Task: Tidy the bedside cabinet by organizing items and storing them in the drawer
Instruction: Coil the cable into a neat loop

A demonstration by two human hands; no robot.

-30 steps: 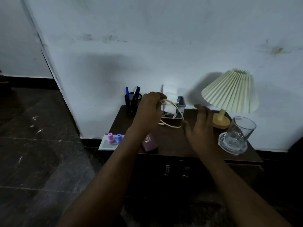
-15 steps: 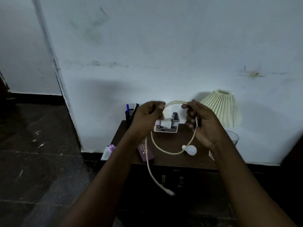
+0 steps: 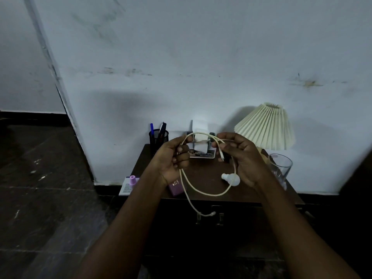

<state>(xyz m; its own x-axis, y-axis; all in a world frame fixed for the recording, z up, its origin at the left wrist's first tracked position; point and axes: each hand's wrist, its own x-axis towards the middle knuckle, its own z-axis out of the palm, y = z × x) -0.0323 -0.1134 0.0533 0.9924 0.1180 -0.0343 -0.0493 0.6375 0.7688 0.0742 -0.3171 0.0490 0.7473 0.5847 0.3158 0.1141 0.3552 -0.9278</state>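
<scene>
One cable [image 3: 211, 195] hangs in the air above the cabinet [image 3: 203, 174], held by both hands. The left hand [image 3: 175, 158], over the cabinet's left half, has its fingers curled round the cable; the right hand [image 3: 243, 158], over the right half, pinches it between thumb and fingers. The cable arcs from hand to hand, so its held stretch runs left to right, and below them it sags in a loop over the cabinet top. What the next move turns on, I judge, is the loose end [image 3: 213, 213]: it dangles from the left hand down past the cabinet's front edge, so the left hand is the nearer one for gathering it into a coil. The drawer [image 3: 241, 222] in the cabinet's front looks shut (two handles [image 3: 221, 218] show)

On the cabinet top I count one bulb [image 3: 231, 178], one lamp [image 3: 265, 127], one glass [image 3: 279, 170], one pen pot [image 3: 158, 136] and one purple box [image 3: 177, 186]
</scene>
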